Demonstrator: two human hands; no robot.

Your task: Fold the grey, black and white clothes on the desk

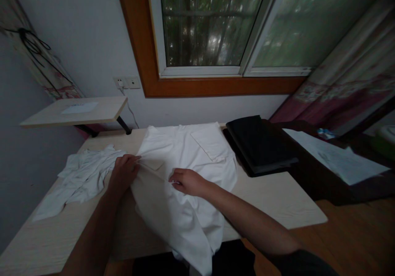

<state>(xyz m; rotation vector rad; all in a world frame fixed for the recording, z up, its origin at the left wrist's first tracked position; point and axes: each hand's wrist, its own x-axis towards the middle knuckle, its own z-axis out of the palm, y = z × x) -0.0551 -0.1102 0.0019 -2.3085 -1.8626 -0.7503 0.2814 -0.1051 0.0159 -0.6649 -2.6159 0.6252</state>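
White pants point(182, 148) lie spread on the pale wooden table point(277, 202), waistband toward the wall. Two patch pockets show on them, and the lower part hangs over the near table edge. My left hand point(126, 168) is closed, its fingertips pinching the pants at their left side edge. Nearer the middle, my right hand point(187, 181) is closed in a pinch on the cloth. Between both hands the fabric is drawn into a taut, slightly raised fold. Left of my left hand lies a crumpled white garment point(86, 173).
Black folders or a flat black case point(259, 144) lie at the table's right. A raised shelf point(77, 109) with a paper sheet stands at the back left. Beyond the table's right side is a dark surface bearing a large white sheet point(333, 154). A window is ahead.
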